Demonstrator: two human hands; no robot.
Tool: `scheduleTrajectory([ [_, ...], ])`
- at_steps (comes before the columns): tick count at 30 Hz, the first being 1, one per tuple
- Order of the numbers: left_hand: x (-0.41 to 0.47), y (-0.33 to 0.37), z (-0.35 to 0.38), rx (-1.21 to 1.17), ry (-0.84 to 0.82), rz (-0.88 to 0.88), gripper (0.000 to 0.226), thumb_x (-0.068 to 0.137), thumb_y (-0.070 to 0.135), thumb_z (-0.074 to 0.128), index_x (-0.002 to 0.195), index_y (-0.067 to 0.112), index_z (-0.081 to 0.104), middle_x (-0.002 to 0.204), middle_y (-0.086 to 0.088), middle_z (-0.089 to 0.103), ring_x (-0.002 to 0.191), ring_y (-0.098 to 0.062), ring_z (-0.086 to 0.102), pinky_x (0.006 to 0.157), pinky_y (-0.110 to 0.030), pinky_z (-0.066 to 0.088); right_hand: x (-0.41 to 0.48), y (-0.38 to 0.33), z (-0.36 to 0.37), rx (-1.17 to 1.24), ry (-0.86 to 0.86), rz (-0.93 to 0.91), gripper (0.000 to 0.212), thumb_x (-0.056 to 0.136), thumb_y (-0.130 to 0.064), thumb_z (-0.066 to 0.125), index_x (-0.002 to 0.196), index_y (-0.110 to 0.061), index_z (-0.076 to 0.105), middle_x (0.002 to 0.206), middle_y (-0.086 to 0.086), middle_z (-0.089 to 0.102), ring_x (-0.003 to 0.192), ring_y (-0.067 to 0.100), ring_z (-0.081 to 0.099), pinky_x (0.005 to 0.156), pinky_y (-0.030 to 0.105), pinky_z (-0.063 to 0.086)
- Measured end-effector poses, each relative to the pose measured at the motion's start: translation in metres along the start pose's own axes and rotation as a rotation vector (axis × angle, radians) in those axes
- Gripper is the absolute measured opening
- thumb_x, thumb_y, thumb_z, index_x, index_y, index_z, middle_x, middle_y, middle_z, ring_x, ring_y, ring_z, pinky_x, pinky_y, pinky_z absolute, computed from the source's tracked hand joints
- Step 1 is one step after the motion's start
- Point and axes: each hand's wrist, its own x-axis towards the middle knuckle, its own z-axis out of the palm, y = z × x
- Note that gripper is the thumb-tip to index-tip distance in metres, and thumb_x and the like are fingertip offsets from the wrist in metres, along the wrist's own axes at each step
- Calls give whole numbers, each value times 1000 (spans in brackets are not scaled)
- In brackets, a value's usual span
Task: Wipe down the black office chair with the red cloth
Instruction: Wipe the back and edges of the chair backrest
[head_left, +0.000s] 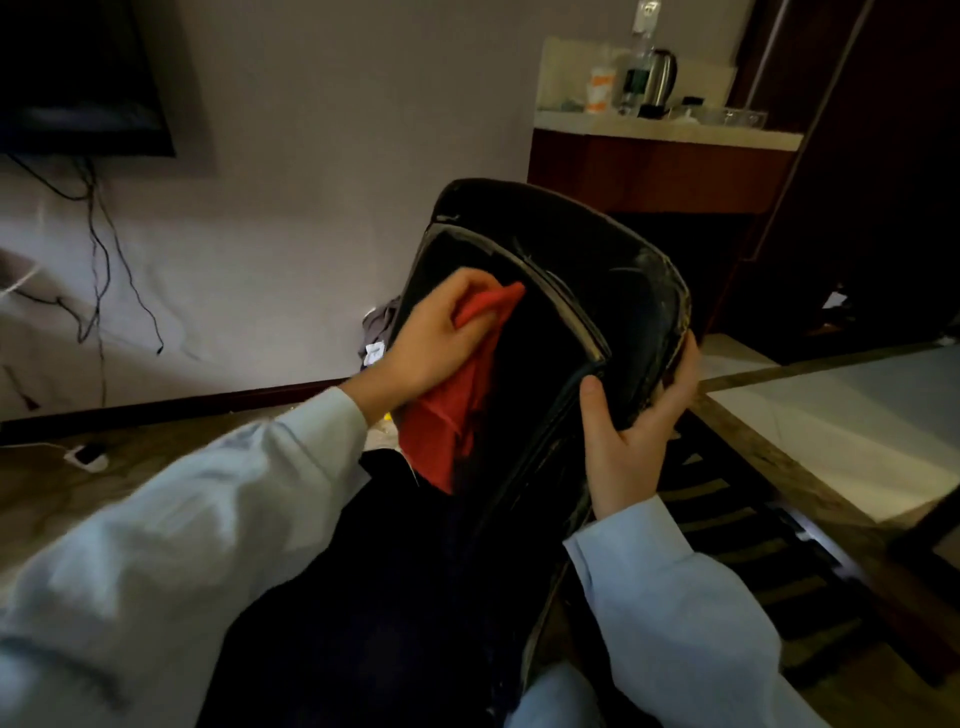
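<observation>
Wiping looks partway done. The left grip (436, 332) pinches the bunched red cloth (447, 421) and presses it on the dark inner panel of the black office chair (587, 260) at frame centre. The right grip (631, 436) curls round the chair's lower right edge. Pale streaks on the rim suggest that part is left; seat and base are hidden. At upper right a counter (675, 136) carries a kettle (661, 75). At upper left, cables (98, 249) hang down a pale wall.

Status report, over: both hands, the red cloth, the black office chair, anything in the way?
Left hand grips red fabric cloth against black padded office chair. Right hand holds chair's worn edge. Nothing blocks the wiping.
</observation>
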Motion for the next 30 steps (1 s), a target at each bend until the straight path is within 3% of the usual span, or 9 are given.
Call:
scheduleTrajectory([
  [2,21,-7,-6,97,125,-74,24,88,0,55,112,2,58,100,2,55,84,4,50,75,-4,34,-1,1,-1,2,-3,0,69,83,-14,56,131,-47,20,138,-8,34,121,-11,40,91,7,38],
  [5,51,-19,-9,184,229,-149,27,90,1,52,115,2,60,103,-2,58,96,-11,50,77,-7,30,-1,1,-1,20,-15,9,68,83,-14,56,131,-48,20,138,-8,35,121,-10,41,91,6,38],
  [9,80,-38,3,292,155,-193,27,92,11,51,116,10,63,118,-14,61,108,-25,55,81,-10,31,-1,3,-2,21,-39,8,68,85,-11,55,134,-41,18,133,-20,33,119,-16,39,92,4,36],
  [11,86,-41,12,340,67,-192,29,90,13,51,117,13,63,120,-14,59,112,-28,54,92,-21,36,-1,3,-2,22,-42,2,68,86,-9,55,134,-39,18,132,-22,33,119,-16,39,93,4,36],
  [14,91,-39,22,378,31,-195,33,91,13,49,121,15,60,122,-13,56,115,-28,50,97,-30,36,-1,4,-4,26,-32,7,66,88,-3,56,134,-34,20,127,-24,35,114,-19,42,90,2,37],
  [22,69,-19,28,374,23,-98,35,89,18,48,122,15,61,122,-11,55,115,-26,50,97,-30,35,0,6,-4,-8,-30,-20,68,86,-1,56,135,-26,17,125,-23,32,109,-25,40,85,-1,36],
  [26,49,-2,30,317,-15,-10,34,91,12,51,123,15,60,124,-8,53,115,-22,50,95,-22,33,1,6,-4,2,-28,-8,70,85,-3,57,135,-32,17,127,-24,31,112,-23,39,88,0,36],
  [30,32,14,22,142,-96,64,29,90,4,56,117,12,64,113,1,55,105,-4,52,95,-14,38,2,6,-4,13,-32,-4,67,83,-11,56,133,-37,21,130,-22,34,117,-16,41,91,4,37],
])
